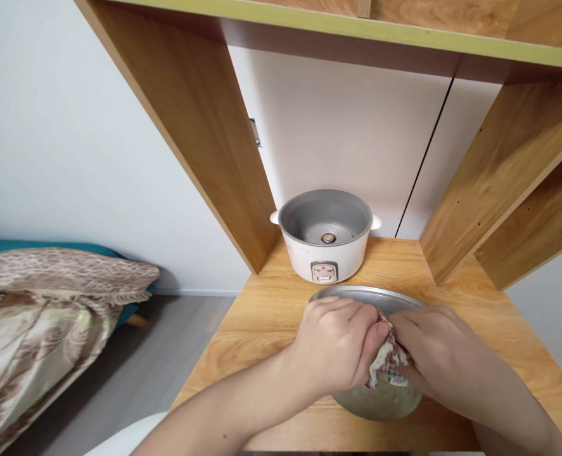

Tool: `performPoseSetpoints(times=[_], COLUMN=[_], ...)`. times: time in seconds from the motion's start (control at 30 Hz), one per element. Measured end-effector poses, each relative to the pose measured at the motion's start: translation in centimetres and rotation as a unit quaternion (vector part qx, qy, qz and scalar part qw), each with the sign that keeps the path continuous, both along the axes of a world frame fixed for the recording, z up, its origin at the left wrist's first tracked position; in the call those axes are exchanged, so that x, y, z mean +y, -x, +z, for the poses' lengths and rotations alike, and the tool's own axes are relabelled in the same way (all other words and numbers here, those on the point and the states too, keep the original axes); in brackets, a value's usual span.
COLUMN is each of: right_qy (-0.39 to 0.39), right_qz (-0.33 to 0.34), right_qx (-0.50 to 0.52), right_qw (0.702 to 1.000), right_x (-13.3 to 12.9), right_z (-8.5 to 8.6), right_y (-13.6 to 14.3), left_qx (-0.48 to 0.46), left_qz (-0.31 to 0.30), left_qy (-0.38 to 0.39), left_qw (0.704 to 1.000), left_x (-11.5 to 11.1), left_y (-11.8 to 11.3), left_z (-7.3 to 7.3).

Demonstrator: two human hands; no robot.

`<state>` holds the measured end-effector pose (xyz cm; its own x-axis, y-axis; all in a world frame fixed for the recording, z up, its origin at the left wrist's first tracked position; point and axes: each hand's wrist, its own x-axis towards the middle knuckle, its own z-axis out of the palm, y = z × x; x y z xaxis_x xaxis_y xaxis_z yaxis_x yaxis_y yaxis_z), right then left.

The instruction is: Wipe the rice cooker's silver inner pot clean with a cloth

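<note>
A metal pot (373,290) sits on the wooden desk, and its inside is partly covered by my hands. Over it, my left hand (340,339) is closed around a crumpled cloth (389,358) with white and reddish-brown patches. My right hand (440,345) grips the same cloth from the other side, so that it is bunched between both fists. Behind the pot stands a white rice cooker (324,256) without a lid or inner pot. Its grey inside and round centre plate show, and a small switch panel faces me.
The wooden desk (256,323) is bounded by upright panels at left (199,126) and right (504,164), with a shelf (357,38) overhead. At left, a patterned cover (62,278) lies over a bed or seat above the grey floor (180,323).
</note>
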<state>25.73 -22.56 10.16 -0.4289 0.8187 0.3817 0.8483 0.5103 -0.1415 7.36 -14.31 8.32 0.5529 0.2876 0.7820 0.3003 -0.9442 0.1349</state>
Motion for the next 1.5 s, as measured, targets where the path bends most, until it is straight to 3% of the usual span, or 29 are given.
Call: performPoseSetpoints(times=[0.3, 0.5, 0.63, 0.9, 1.03, 1.33, 1.5], right_qy=[0.009, 0.078, 0.071, 0.011, 0.018, 0.079, 0.038], right_qz=[0.009, -0.007, -0.007, -0.001, -0.002, 0.004, -0.005], right_qx=[-0.012, 0.011, -0.002, -0.015, -0.016, 0.019, -0.004], right_qw=[1.000, 0.997, 0.997, 1.000, 1.000, 0.997, 0.999], right_x=[0.6, 0.5, 0.5, 0.7, 0.8, 1.0, 0.8], right_z=[0.2, 1.0, 1.0, 0.0, -0.3, 0.8, 0.1], right_y=[-0.4, -1.5, -1.6, -0.5, -0.5, -1.1, -0.4], left_qx=[-0.005, -0.021, -0.031, -0.024, -0.023, -0.036, -0.042], left_qz=[0.013, 0.009, 0.003, 0.010, 0.008, 0.008, 0.006], left_qy=[0.012, 0.070, 0.066, -0.021, -0.011, 0.019, 0.039], left_qw=[1.000, 0.997, 0.997, 0.999, 1.000, 0.999, 0.998], left_x=[0.8, 1.3, 1.4, 0.9, 1.1, 1.5, 1.4], left_y=[0.2, 0.2, 0.1, -0.2, -0.1, -0.1, -0.1], left_z=[-0.6, -0.9, -0.9, -1.0, -1.1, -1.0, -1.3])
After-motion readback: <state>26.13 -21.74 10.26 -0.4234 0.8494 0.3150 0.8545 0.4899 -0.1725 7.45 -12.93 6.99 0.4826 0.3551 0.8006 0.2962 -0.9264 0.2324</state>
